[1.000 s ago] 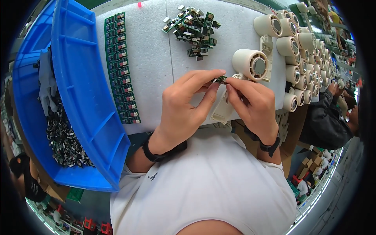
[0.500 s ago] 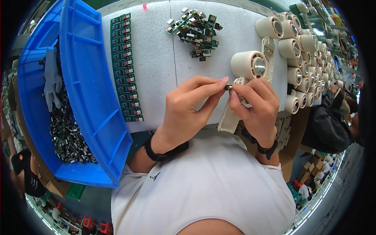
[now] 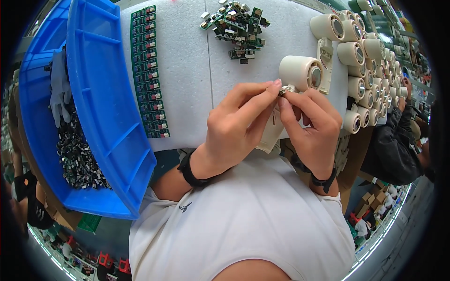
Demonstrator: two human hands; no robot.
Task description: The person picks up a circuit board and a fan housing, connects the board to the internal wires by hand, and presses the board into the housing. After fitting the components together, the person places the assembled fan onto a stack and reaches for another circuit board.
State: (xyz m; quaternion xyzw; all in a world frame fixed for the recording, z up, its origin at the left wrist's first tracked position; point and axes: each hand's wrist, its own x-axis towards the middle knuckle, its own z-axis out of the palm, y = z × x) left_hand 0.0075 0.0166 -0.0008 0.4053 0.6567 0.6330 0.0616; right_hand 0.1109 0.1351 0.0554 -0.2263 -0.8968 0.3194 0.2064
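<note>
My left hand and my right hand meet over the table's near edge, both pinching with thumb and fingers. Between their fingertips is a small circuit board, mostly covered by the fingers. Right behind it lies a cream-coloured fan-like housing with a round drum head and a shiny round centre. Its open handle shell points toward me, partly hidden under my hands, and a thin wire shows there. Another cream handle shell lies beyond the drum head.
A green panel of joined circuit boards lies on the white foam sheet. Farther back is a heap of loose boards. At left a blue bin holds small parts and a grey glove. Many cream housings crowd the right.
Both hands, still pinching the small board, have moved slightly up and right, closer to the drum head. The whole view has shifted a little.
</note>
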